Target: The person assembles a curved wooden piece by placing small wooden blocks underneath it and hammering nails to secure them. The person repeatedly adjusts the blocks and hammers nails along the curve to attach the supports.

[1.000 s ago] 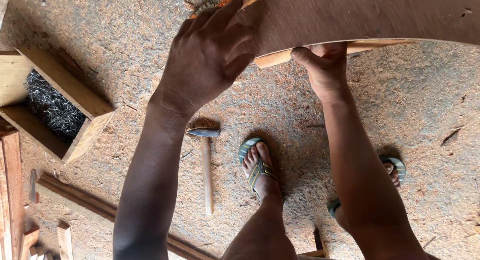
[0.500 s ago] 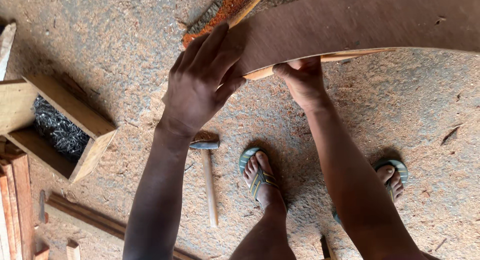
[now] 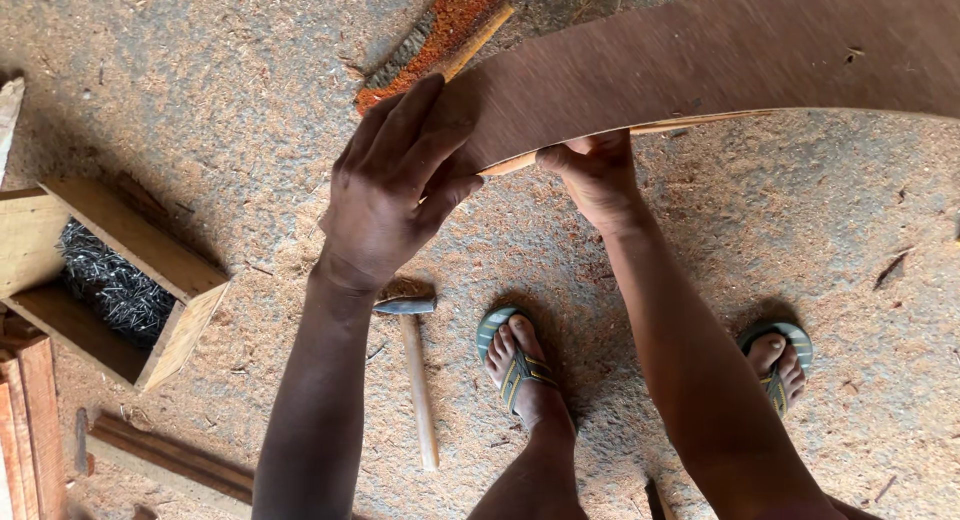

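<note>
A long, thin brown plywood sheet bends across the upper right of the head view. My left hand presses flat on its near end, fingers spread over the top face. My right hand grips the sheet's lower edge from underneath, together with a pale wooden strip that runs along that edge. Below my hands, a hammer with a wooden handle lies on the sawdust floor beside my left foot in a green sandal.
An open wooden box full of dark nails sits at the left. Wood strips lie at the lower left. A reddish brush-like block lies beyond the sheet. My other sandalled foot stands at the right.
The view has shifted, so the sheet and both hands sit lower and more central. My left hand stays flat on the sheet's end and my right hand keeps its grip under the edge.
</note>
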